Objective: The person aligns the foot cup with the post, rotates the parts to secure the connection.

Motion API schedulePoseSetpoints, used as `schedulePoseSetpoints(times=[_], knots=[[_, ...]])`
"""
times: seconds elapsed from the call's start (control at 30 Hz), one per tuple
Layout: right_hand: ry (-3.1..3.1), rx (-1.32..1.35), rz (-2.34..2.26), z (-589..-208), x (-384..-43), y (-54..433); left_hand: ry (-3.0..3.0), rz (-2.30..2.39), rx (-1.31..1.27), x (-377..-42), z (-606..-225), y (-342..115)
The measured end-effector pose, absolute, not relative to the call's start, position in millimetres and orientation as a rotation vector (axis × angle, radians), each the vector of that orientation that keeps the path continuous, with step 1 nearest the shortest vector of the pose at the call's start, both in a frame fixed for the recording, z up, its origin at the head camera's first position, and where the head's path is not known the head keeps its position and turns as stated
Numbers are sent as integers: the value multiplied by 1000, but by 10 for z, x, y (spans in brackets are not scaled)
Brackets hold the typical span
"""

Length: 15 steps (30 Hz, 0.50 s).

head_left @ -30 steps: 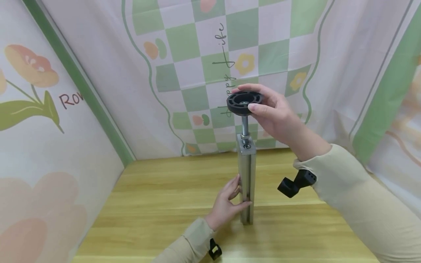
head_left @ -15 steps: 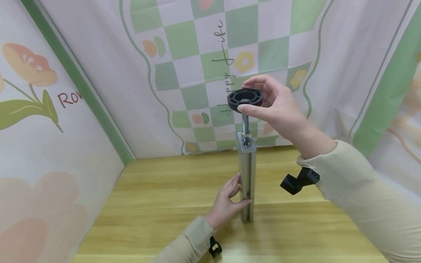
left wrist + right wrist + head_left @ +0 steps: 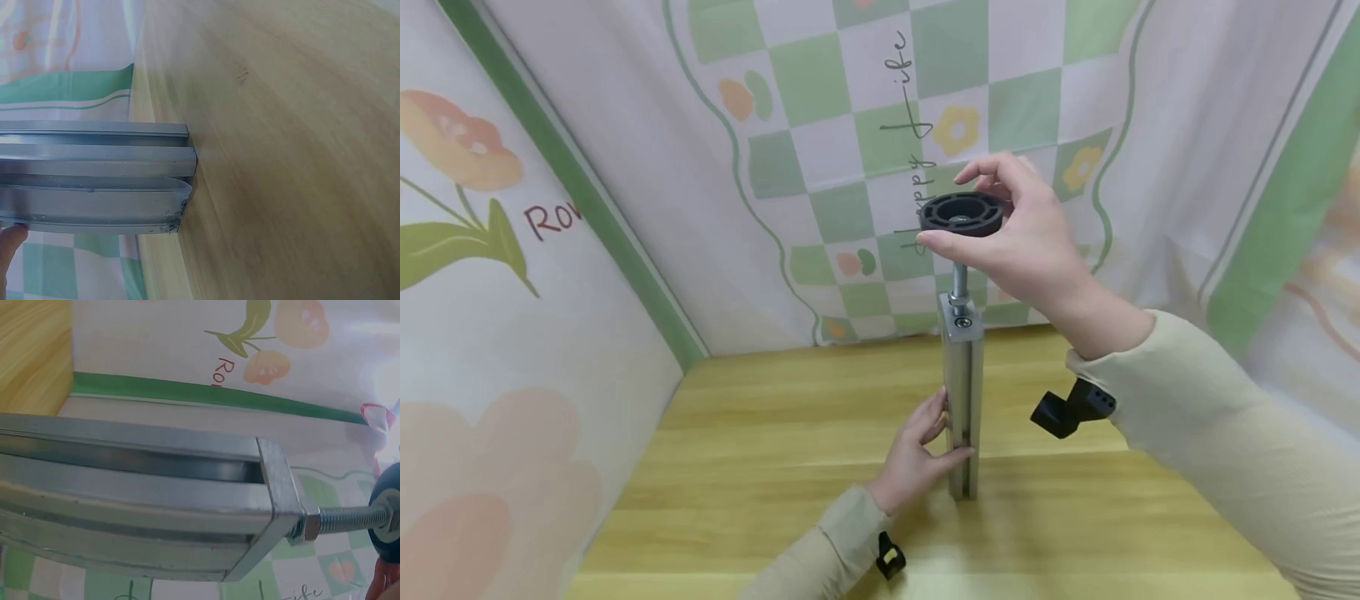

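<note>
An aluminium profile (image 3: 962,392) stands upright on the wooden table, with grooves along its sides and a metal end plate (image 3: 962,321) on top. From that plate rises a threaded rod (image 3: 959,279) with a hex nut (image 3: 309,520) at its base. A round black levelling foot (image 3: 961,215) tops the rod, its ribbed face upward. My left hand (image 3: 913,458) grips the lower part of the profile, thumb in front and fingers at the far side. My right hand (image 3: 1030,221) holds the foot's rim, thumb along the near edge and fingers curved behind, partly hidden.
The wooden table (image 3: 760,467) reaches back to a green-and-white checked curtain (image 3: 812,75). A flower-printed curtain (image 3: 475,333) closes off the left side. Black wrist camera mounts (image 3: 1071,408) hang from both sleeves.
My right thumb has slid leftward along the foot's near edge, while the fingers have lifted and shifted behind it. My left hand keeps its hold on the profile. The head view has tilted slightly.
</note>
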State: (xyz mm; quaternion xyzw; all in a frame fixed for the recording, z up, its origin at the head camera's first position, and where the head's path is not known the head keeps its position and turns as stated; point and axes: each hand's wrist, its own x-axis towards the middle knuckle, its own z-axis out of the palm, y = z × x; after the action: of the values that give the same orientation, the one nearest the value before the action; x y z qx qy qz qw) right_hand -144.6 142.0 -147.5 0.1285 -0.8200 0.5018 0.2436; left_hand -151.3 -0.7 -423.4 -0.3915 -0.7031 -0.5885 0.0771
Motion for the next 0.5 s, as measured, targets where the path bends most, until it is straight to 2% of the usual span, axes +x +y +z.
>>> schedulePoseSetpoints(times=[0.5], knots=[[-2099,379,1359,-1557,-1451,1361,-2092,-1738,-1211,-1519,-4221,-23]])
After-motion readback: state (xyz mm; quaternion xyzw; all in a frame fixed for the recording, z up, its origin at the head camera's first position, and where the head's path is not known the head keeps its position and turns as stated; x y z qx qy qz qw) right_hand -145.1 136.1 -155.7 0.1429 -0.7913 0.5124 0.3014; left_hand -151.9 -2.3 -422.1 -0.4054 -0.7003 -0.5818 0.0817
